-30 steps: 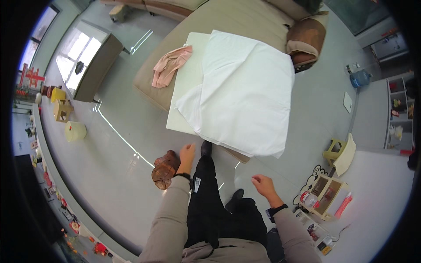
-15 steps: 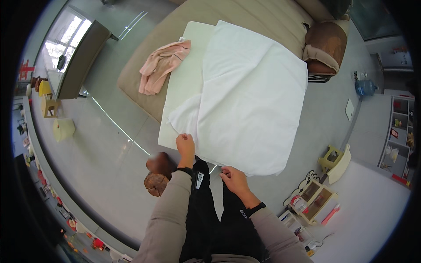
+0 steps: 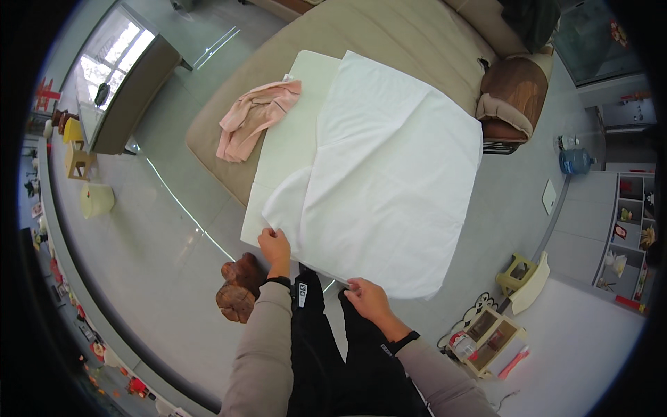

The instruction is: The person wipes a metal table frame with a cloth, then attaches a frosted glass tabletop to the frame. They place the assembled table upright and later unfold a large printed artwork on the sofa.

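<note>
A large white cloth (image 3: 396, 174) lies over a pale green board (image 3: 281, 156), a diagonal crease running across it and a flap folded at its left near side. The fingers of my left hand (image 3: 275, 250) are pinched on the near left corner of that flap. Along the near edge, my right hand (image 3: 369, 299) is closed, thumb against fingers, on the rim of the cloth. A pink towel or garment (image 3: 257, 118) rests crumpled on the far left, partly on the board and partly on the beige couch (image 3: 229, 167).
Beside my left arm stands a carved wooden stump stool (image 3: 238, 288). A small cream cabinet (image 3: 490, 337) and a yellow-green chair (image 3: 521, 281) are at the near right. A brown wooden armrest (image 3: 514, 94) is at the far right, a cream bin (image 3: 97, 200) at the left.
My left hand has moved slightly left and nearer, onto the flap's corner. My right hand has come to the cloth's near edge. The view has shifted a little.
</note>
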`<state>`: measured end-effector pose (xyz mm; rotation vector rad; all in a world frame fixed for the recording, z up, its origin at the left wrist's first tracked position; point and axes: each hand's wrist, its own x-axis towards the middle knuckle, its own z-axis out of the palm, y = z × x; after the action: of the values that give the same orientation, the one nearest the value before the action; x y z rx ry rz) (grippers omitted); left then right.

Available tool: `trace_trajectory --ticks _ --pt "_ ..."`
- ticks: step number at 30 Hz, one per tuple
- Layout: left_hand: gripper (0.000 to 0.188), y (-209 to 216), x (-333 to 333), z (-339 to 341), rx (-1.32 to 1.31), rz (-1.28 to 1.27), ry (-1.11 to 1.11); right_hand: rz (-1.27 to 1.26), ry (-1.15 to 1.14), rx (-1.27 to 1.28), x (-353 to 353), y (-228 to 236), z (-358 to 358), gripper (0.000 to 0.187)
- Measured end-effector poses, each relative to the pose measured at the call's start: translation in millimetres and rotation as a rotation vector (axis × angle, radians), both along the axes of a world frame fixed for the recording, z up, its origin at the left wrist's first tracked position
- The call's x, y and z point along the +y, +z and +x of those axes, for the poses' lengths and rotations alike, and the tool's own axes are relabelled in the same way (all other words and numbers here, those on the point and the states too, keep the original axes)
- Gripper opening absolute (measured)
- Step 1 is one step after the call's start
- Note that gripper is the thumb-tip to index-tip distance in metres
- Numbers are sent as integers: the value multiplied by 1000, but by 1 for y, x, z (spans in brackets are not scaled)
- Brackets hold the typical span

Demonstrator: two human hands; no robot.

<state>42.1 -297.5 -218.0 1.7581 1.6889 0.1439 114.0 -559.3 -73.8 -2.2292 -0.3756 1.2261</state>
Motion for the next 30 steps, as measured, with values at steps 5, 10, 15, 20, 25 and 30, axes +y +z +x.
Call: trace_trajectory --ticks 5,10,15,20,25,30 --pt "18 120 -68 42 -384 -179 -344 157 14 -528 5 17 8 44" --pt "23 225 -141 82 -611 -331 -984 209 -215 -443 -6 28 50 18" --pt "31 160 -115 62 -702 -318 -394 313 -1049 -207 -48 79 165 38" --pt "52 34 -45 -39 53 -141 109 543 -1086 -361 -54 182 259 44" --pt "63 -18 -14 -77 -532 -836 686 708 -933 -596 -24 236 258 44" --pt "60 4 -17 -48 -671 -751 702 723 -910 -656 -7 230 243 40"
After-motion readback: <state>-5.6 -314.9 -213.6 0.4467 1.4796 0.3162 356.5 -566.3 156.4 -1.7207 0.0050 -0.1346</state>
